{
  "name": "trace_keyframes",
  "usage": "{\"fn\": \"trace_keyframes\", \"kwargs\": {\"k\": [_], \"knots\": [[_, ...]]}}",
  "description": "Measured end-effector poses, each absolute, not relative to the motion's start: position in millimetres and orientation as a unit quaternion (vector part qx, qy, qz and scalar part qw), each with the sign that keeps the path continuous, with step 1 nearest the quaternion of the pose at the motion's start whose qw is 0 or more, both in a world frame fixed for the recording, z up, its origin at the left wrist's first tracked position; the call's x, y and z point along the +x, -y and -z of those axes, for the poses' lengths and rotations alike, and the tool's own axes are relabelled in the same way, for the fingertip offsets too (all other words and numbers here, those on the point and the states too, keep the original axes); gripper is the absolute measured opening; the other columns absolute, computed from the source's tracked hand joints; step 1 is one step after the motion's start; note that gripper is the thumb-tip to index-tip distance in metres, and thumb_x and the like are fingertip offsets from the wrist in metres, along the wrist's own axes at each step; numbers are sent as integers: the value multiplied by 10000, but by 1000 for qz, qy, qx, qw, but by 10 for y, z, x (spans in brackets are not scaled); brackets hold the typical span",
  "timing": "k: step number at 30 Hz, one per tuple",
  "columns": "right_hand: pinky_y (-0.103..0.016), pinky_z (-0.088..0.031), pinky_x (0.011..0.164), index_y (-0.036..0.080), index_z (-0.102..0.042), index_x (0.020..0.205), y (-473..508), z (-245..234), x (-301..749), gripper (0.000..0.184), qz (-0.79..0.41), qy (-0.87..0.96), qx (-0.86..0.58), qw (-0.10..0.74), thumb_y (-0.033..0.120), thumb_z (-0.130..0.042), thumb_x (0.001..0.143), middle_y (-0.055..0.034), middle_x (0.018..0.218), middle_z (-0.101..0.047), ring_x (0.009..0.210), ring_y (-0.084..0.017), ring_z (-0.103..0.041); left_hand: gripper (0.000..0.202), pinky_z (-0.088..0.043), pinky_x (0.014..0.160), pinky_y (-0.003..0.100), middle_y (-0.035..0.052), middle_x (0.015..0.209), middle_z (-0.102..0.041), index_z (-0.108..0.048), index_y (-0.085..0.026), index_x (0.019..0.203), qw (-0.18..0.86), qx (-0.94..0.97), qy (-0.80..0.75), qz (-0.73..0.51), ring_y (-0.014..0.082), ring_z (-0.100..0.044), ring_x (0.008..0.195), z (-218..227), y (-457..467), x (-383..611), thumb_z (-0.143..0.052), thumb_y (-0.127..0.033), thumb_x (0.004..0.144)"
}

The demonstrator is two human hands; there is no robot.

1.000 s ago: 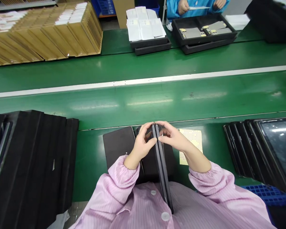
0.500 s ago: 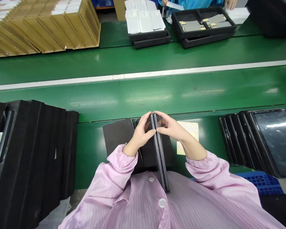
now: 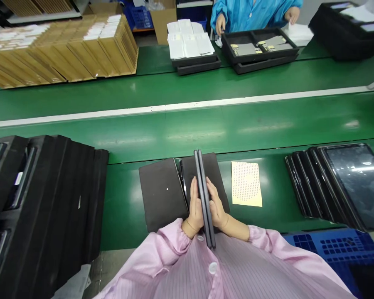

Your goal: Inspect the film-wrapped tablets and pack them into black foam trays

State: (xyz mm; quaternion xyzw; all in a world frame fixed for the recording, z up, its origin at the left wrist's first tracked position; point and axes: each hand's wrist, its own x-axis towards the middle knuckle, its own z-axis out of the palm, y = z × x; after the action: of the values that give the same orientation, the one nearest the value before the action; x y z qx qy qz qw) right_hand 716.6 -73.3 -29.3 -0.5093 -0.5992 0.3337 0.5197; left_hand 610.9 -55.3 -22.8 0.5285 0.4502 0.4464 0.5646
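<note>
Two slim dark tablets (image 3: 201,189) stand on edge, face against face, directly in front of my body. My left hand (image 3: 195,211) presses its flat palm against their left side. Opposite it, my right hand (image 3: 217,211) presses the right side, fingers pointing away from me, so the pair is held between both palms. Underneath and to the left lie a black flat panel (image 3: 162,193) and a second dark panel (image 3: 218,176), partly hidden by the tablets and my hands. A yellowish sticker sheet (image 3: 246,182) rests to the right of my right hand.
Several tablets (image 3: 352,182) lean in a stack at right, above a blue plastic crate (image 3: 339,249). Black foam trays (image 3: 65,199) stand at left. Across the green bench (image 3: 127,145) are cardboard dividers (image 3: 112,54), black trays (image 3: 258,58) and a co-worker in blue (image 3: 249,16).
Both my hands have slid from the tablets' far end toward my body, going from curved fingertips to flat palms. The view has tilted up, showing more of the co-worker.
</note>
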Motion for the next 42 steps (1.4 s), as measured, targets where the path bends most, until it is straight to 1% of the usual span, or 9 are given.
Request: {"fn": "trace_keyframes", "kwargs": {"k": [3,5,9,17,24,30,33,36,42], "knots": [[-517,-167,1159,249,-256,1455,607,-54,7108,586,-311,572,-521,552,523,-180,942,-63,1531,-235,1410,-252,-214,602,-108,1194,430,68,1558,-226,-351,-237,1423,513,561,-413,-502,250,-165,1439,-167,404,6151,-341,-549,908],[-493,-133,1175,256,-308,1438,394,-407,7117,573,-322,558,-504,575,528,-211,944,-40,1529,-253,1422,-233,-178,523,-143,1189,424,47,1516,-335,-467,-257,1354,494,580,-379,-525,244,-218,1425,-515,198,6204,-342,-523,921],[-410,-214,1169,215,-457,1359,-37,-814,7118,544,-458,458,-504,572,518,-299,936,-53,1463,-394,1381,-196,-297,510,-244,1162,383,49,1392,-515,-578,-242,1243,548,493,-422,-528,218,-395,1343,-913,-162,6334,-326,-549,923],[-377,-275,1154,198,-588,1200,-341,-618,7103,515,-538,360,-499,576,554,-404,877,-40,1348,-533,1303,-199,-427,490,-320,1122,342,85,1301,-589,-616,-167,1140,592,384,-476,-526,198,-499,1254,-774,-433,6460,-376,-528,912],[-361,-346,1118,200,-567,1230,-392,-628,7157,531,-523,370,-534,552,547,-398,866,-40,1328,-548,1289,-180,-442,495,-289,1141,349,80,1336,-558,-627,-169,1123,584,384,-499,-513,201,-476,1272,-781,-468,6508,-367,-536,916],[-391,-319,1127,215,-548,1235,-388,-639,7228,527,-514,365,-545,552,563,-422,859,-61,1312,-553,1292,-204,-435,557,-304,1117,372,100,1338,-529,-606,-193,1103,534,458,-463,-539,241,-446,1286,-767,-462,6494,-429,-649,837],[-408,-281,1137,243,-535,1244,-340,-694,7370,518,-480,382,-566,551,558,-500,835,-47,1400,-467,1320,-218,-394,503,-427,970,362,93,1109,-619,-584,-195,1033,524,517,-418,-532,242,-566,1088,-811,-518,6507,-585,-615,755],[-431,-324,1104,264,-572,1198,-223,-794,7539,443,-477,385,-573,543,499,-572,822,-42,1362,-507,1273,-236,-446,382,-469,801,310,36,888,-599,-550,-201,943,548,518,-409,-514,183,-581,842,-853,-582,6570,-649,-504,733],[-413,-479,924,242,-671,1044,88,-947,7764,384,-519,348,-577,526,508,-651,767,-46,1074,-679,1014,-248,-610,271,-443,780,296,13,859,-571,-527,-210,923,543,526,-417,-505,165,-552,806,-857,-622,6722,-627,-386,742]]}}
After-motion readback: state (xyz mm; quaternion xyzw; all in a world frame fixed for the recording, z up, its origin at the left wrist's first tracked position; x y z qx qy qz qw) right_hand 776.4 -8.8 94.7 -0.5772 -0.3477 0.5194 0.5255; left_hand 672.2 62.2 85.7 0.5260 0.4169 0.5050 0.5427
